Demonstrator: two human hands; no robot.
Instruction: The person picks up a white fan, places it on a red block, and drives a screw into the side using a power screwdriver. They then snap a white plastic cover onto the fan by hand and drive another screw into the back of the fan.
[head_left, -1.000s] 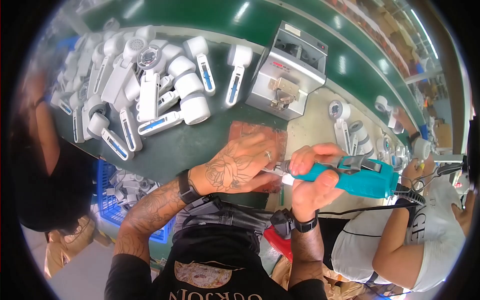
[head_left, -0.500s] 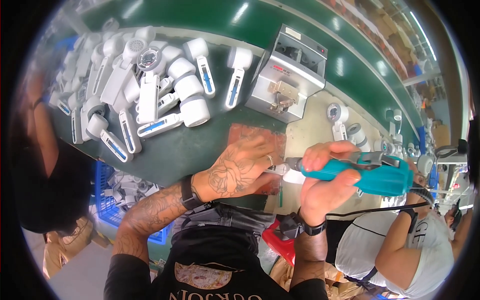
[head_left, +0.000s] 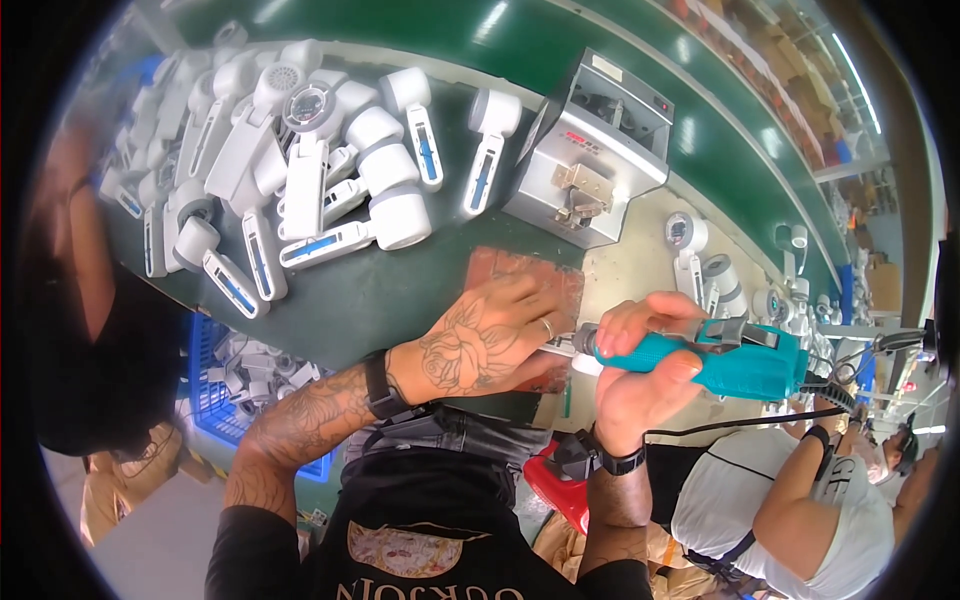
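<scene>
Over the red mat (head_left: 515, 266), left hand (head_left: 485, 340) half curled, palm down, fingers closed on a white part (head_left: 586, 365), most of it hidden beneath them. Right hand (head_left: 650, 385) wrapped round a teal driver (head_left: 745, 370), thumb along its near side; driver's nose points left, close against the white part, exact contact too small to tell. Location of white part: mat's right edge, between the hands. White fans (head_left: 400, 217) heaped at upper left on green bench (head_left: 345, 310); grey machine (head_left: 545, 165) beyond the mat; blue basket (head_left: 205, 345) at lower left
</scene>
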